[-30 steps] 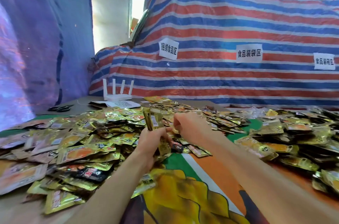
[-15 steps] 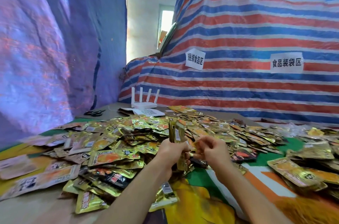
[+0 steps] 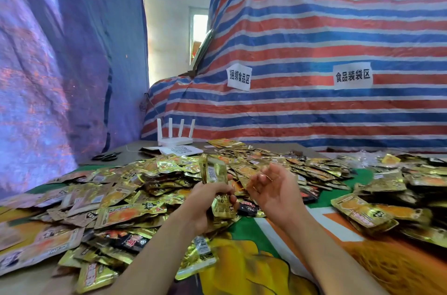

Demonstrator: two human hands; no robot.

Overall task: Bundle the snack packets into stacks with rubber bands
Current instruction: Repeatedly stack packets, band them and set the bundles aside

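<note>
— Gold-foil snack packets, gathered into a small upright stack (image 3: 214,173): where is it held?
— Just left of the frame's centre. It is gripped by the left hand (image 3: 208,200), with fingers and thumb curled round its lower half. It is held on end, probably so that the upper half is free for a band.
— And the right hand (image 3: 275,190)?
— It is seen just beside the stack but apart from it, palm turned towards the camera, fingers spread and loosely bent. A thin tan rubber band (image 3: 266,176) seems to be hooked across them, though it is too fine for certainty. The spread is judged to be meant for holding the loop wide.
— What is undone?
— The stack is not yet banded. A heap of loose gold and dark packets (image 3: 135,198) is strewn left and right over the green-and-orange printed table cover (image 3: 254,258).
</note>
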